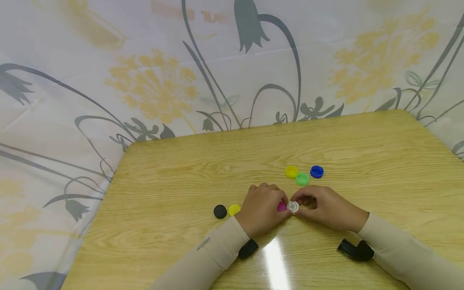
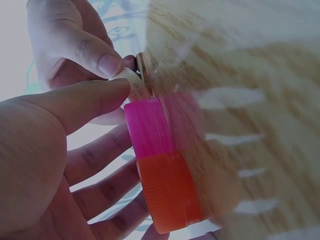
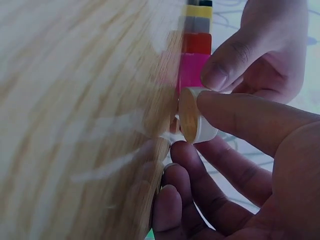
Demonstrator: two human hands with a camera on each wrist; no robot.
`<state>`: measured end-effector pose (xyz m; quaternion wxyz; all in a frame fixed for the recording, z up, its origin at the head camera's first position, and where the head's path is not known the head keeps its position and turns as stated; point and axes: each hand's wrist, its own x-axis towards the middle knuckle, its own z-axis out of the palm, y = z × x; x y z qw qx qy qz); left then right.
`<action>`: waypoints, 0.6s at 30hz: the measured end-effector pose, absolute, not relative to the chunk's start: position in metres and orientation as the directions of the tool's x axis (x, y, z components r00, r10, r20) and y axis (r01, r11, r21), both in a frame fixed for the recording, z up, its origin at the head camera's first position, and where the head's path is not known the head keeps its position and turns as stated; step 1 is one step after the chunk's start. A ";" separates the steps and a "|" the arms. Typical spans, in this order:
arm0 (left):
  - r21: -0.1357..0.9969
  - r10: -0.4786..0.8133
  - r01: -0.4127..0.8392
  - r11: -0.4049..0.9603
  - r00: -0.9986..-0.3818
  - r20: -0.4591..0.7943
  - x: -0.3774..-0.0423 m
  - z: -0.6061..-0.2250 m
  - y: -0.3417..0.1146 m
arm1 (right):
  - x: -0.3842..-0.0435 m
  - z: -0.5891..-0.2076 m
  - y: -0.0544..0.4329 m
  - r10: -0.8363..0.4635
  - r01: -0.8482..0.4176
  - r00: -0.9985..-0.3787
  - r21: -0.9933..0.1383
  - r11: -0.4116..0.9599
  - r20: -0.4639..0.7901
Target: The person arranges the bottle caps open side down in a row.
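A white bottle cap [image 1: 293,207] is held between both hands, slightly tilted with its hollow underside toward the table in the right wrist view. My right hand [image 1: 328,207] pinches it between thumb and index finger, the other fingers curled near the tabletop. From the other side my left hand [image 1: 262,209] has its thumb tip on the cap's edge, its index finger opposite. Right beside the white cap stands a magenta cap [image 2: 148,127], touching an orange-red cap [image 2: 170,192]. The row continues with a grey cap [image 3: 196,24], a yellow cap [image 1: 234,209] and a black cap [image 1: 220,211].
Beyond the hands lie a yellow cap [image 1: 291,171], a green cap [image 1: 302,179] and a blue cap [image 1: 317,171], their hollow sides up. The wooden table [image 1: 174,173] meets a flowered cloth [image 1: 217,72] at the back. Black wrist mounts [image 1: 357,250] hang below both sleeves.
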<state>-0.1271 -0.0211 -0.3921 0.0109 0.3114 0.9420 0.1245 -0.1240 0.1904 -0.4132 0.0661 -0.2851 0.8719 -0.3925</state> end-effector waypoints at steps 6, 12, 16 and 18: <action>0.240 0.589 0.584 0.775 -0.806 0.057 -0.127 -0.393 -0.020 | -0.124 -0.410 0.192 -0.560 -0.445 -0.822 -0.733 0.514 0.106; 0.243 0.585 0.578 0.779 -0.809 0.053 -0.126 -0.392 -0.020 | -0.124 -0.411 0.193 -0.561 -0.436 -0.822 -0.742 0.509 0.099; 0.240 0.586 0.580 0.778 -0.809 0.055 -0.126 -0.392 -0.021 | -0.125 -0.412 0.193 -0.561 -0.435 -0.822 -0.740 0.514 0.093; 0.237 0.590 0.584 0.776 -0.806 0.055 -0.126 -0.394 -0.020 | -0.125 -0.411 0.193 -0.560 -0.432 -0.824 -0.734 0.524 0.086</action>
